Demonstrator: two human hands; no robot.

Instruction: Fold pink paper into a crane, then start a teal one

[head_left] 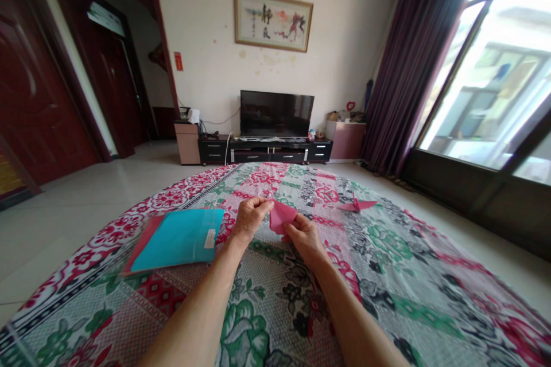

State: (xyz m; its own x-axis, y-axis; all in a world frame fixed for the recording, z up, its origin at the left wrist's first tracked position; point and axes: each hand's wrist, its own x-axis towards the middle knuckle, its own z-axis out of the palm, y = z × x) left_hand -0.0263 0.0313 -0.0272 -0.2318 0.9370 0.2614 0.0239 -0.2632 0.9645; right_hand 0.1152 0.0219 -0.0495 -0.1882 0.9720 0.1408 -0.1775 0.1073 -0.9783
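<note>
A folded piece of pink paper (pixel 282 215) is held up between my two hands, over the middle of the table. My left hand (pixel 252 217) pinches its upper left corner between thumb and fingers. On the opposite side, my right hand (pixel 305 234) grips the right edge, thumb in front and fingers partly hidden behind the paper. Off to the right on the cloth rests a folded pink paper crane (pixel 358 205) with its wings spread. Left of my hands lies a clear packet of coloured paper (pixel 176 238), blue on top with red showing at its side.
A patterned floral tablecloth (pixel 245 327) covers the round table. Beyond it stand a low black TV cabinet (pixel 253 156) and a television (pixel 276 114). A purple curtain (pixel 400 69) and a large window are on the right; dark red doors are on the left.
</note>
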